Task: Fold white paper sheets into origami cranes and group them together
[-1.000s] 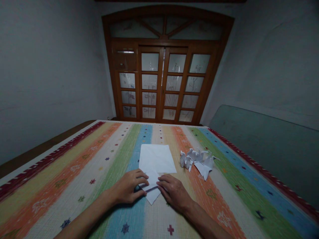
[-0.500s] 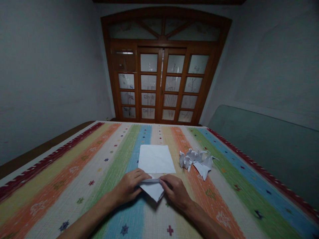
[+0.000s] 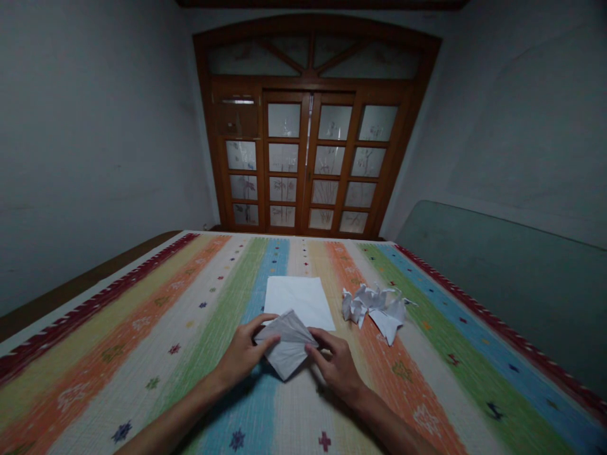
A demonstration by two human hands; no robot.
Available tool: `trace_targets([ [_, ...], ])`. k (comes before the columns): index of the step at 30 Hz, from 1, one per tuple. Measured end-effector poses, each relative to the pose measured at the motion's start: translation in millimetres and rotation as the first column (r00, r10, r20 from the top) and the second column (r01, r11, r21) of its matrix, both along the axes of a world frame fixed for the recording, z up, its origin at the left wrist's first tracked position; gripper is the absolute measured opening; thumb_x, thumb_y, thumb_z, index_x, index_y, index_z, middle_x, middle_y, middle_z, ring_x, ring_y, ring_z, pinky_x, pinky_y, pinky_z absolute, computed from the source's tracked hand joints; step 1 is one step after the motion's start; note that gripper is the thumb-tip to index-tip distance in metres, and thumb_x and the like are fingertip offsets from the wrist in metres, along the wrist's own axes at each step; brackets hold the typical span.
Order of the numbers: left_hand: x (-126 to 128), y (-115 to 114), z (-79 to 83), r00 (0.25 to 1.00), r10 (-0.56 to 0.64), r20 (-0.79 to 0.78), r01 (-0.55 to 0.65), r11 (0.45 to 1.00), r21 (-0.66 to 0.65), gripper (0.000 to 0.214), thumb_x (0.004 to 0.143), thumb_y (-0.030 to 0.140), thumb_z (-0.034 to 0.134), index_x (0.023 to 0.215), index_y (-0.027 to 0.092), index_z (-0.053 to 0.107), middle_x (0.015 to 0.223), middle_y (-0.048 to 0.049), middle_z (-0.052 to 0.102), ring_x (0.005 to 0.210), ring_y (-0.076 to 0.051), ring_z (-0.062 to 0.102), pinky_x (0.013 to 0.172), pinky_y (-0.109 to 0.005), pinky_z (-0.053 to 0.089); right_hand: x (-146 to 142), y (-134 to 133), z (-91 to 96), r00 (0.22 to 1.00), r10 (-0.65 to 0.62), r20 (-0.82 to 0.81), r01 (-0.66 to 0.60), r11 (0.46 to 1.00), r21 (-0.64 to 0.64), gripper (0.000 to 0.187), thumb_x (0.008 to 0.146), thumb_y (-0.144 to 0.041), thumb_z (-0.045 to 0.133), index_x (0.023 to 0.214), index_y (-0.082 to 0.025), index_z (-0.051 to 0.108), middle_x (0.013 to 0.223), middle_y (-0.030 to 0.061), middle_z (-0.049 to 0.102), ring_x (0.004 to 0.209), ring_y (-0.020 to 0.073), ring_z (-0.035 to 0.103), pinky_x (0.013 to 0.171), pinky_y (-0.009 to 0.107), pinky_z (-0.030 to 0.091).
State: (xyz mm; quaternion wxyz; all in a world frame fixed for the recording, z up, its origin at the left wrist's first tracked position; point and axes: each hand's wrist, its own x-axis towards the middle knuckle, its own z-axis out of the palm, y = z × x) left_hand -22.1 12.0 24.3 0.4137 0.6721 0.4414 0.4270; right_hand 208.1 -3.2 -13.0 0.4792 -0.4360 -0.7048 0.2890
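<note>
Carefully, we are pinching the folded white paper (image 3: 287, 346) at its side corners, left fingers (image 3: 263, 322) and right fingers (image 3: 322, 338) equally near, its long axis pointing away from us.

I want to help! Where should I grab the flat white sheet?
Try pinching a far corner of the flat white sheet, reaching from the far side. It lies flat on the striped cloth, so lift the corner first. The folded paper covers part of its near edge, by the left hand and right hand.
</note>
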Motion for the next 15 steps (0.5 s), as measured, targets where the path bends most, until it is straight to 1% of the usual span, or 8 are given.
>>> trace_targets([
  [3,3,1,-5.9,0.992,-0.035,0.121,0.055,0.985,-0.163,0.06,0.08,0.048,0.071,0.129,0.017,0.055,0.088,-0.0047,0.073,0.062,-0.017,0.065,0.049,-0.026,0.054,-2,3,1.5,0.995,-0.02,-0.102,0.011,0.996,-0.088,0.046,0.089,-0.054,0.062,0.116,-0.016,0.069,0.088,0.009,0.074,0.078,0.0227,0.072,0.067,0.031,0.059],
  [5,4,2,-9.3,0.987,-0.042,0.153,0.074,0.974,-0.212,0.066,0.078,0.05,0.073,0.13,0.016,0.051,0.081,-0.002,0.07,0.057,-0.016,0.062,0.046,-0.025,0.052,-1,4,2.6,0.99,-0.025,-0.139,0.009,0.993,-0.114,0.046,0.088,-0.052,0.063,0.115,-0.016,0.069,0.082,0.0065,0.072,0.073,0.021,0.07,0.064,0.029,0.058],
  [6,5,2,-10.5,0.986,-0.043,0.159,0.078,0.972,-0.222,0.065,0.078,0.051,0.073,0.128,0.016,0.052,0.077,-0.0006,0.068,0.056,-0.015,0.061,0.045,-0.024,0.051,-1,5,2.8,0.989,-0.029,-0.145,0.012,0.993,-0.115,0.044,0.087,-0.051,0.064,0.113,-0.016,0.07,0.08,0.0059,0.071,0.071,0.0204,0.069,0.064,0.029,0.057],
  [8,4,3,-11.9,0.988,-0.045,0.15,0.077,0.973,-0.216,0.057,0.079,0.052,0.071,0.119,0.015,0.056,0.068,0.0021,0.064,0.053,-0.014,0.058,0.044,-0.022,0.047,0,7,2.1,0.989,-0.038,-0.141,0.023,0.993,-0.112,0.04,0.086,-0.048,0.064,0.107,-0.015,0.073,0.077,0.0054,0.07,0.068,0.0194,0.066,0.061,0.028,0.054],
  [10,3,4,-11.9,0.993,-0.05,0.104,0.068,0.982,-0.177,0.045,0.081,0.05,0.069,0.106,0.014,0.062,0.063,0.0028,0.062,0.052,-0.013,0.056,0.046,-0.02,0.043,1,8,0.6,0.991,-0.041,-0.125,0.025,0.992,-0.126,0.036,0.086,-0.044,0.063,0.104,-0.015,0.074,0.075,0.0044,0.069,0.064,0.0184,0.063,0.058,0.027,0.051],
  [13,2,6,-11.1,0.999,-0.045,-0.027,0.043,0.995,-0.088,0.031,0.083,0.044,0.066,0.092,0.014,0.068,0.069,-0.0015,0.067,0.062,-0.016,0.061,0.057,-0.023,0.044,1,9,-1.4,0.997,-0.052,-0.056,0.043,0.987,-0.155,0.032,0.083,-0.04,0.063,0.102,-0.016,0.075,0.069,0.0021,0.067,0.06,0.0179,0.06,0.056,0.027,0.047],
  [15,1,7,-11.0,0.991,-0.04,-0.126,0.036,0.999,-0.037,0.027,0.084,0.04,0.064,0.088,0.014,0.071,0.076,-0.0041,0.07,0.07,-0.019,0.064,0.064,-0.027,0.046,1,8,-1.6,0.998,-0.067,0.02,0.069,0.986,-0.153,0.029,0.082,-0.036,0.064,0.099,-0.016,0.076,0.071,0.0032,0.069,0.063,0.0195,0.062,0.059,0.028,0.047],
])
